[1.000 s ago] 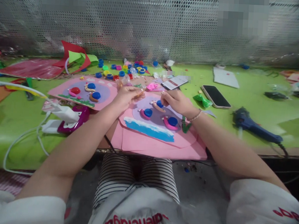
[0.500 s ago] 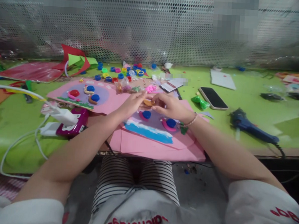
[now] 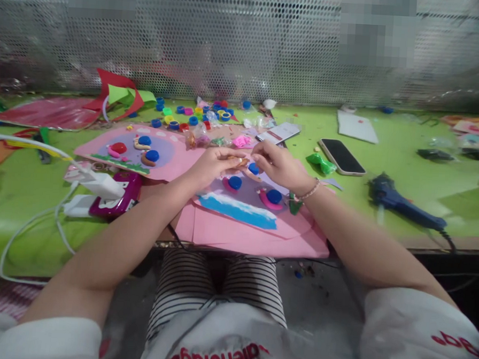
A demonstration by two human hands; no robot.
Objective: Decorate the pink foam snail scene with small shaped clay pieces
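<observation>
My left hand (image 3: 213, 166) is closed on a small orange-brown lump (image 3: 241, 162) that looks like modelling clay, held over the pink craft sheet (image 3: 256, 242). My right hand (image 3: 278, 163) hovers just to its right, fingers curled into a pinch; whatever may be between the fingertips is too small to make out. Below the hands, the sheet carries a lilac area, a blue-and-white painted strip (image 3: 238, 211) and snail-like figures with blue bottle-cap shells, one with a pink body (image 3: 271, 198). A blue cap (image 3: 254, 168) shows between my hands.
A second pink sheet (image 3: 176, 157) with cap snails lies left. Loose coloured caps (image 3: 193, 121) and clay packets (image 3: 241, 141) are behind. To the right are a phone (image 3: 342, 156), a green packet (image 3: 321, 163) and a glue gun (image 3: 407, 204). A purple power strip (image 3: 116, 197) with cables sits left.
My right hand has drawn away from the orange-brown lump, up and slightly right, opening a gap that uncovers a blue cap. My left hand keeps hold of the lump.
</observation>
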